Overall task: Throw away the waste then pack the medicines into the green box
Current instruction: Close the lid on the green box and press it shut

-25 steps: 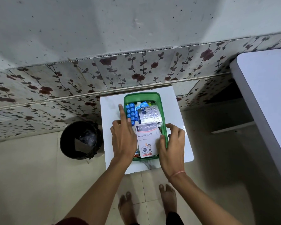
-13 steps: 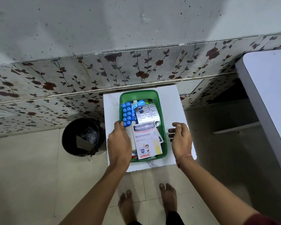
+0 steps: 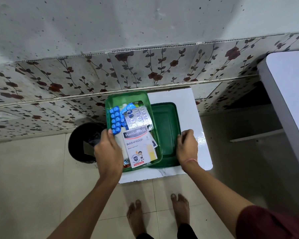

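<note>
The green box (image 3: 128, 98) is tilted and hangs over the left edge of the small white table (image 3: 190, 109). It holds a Hansaplast plaster pack (image 3: 138, 145), a blue blister strip (image 3: 115, 119) and a silver blister strip (image 3: 138, 118). My left hand (image 3: 109, 150) grips the box's left side near its front corner. Beside the box, on the table, lies a dark green lid (image 3: 164, 128), partly under the box's right edge. My right hand (image 3: 187, 147) is curled over the lid's right edge.
A black waste bin (image 3: 83, 142) stands on the floor left of the table, partly behind my left hand. A larger white table (image 3: 286, 94) fills the right side. A floral-tiled wall (image 3: 145, 69) is directly behind. My bare feet (image 3: 159, 216) stand on the tiled floor.
The green box has moved left and up off the lid beneath it, which now shows. My right hand went from hovering beside the box to holding the lid's edge.
</note>
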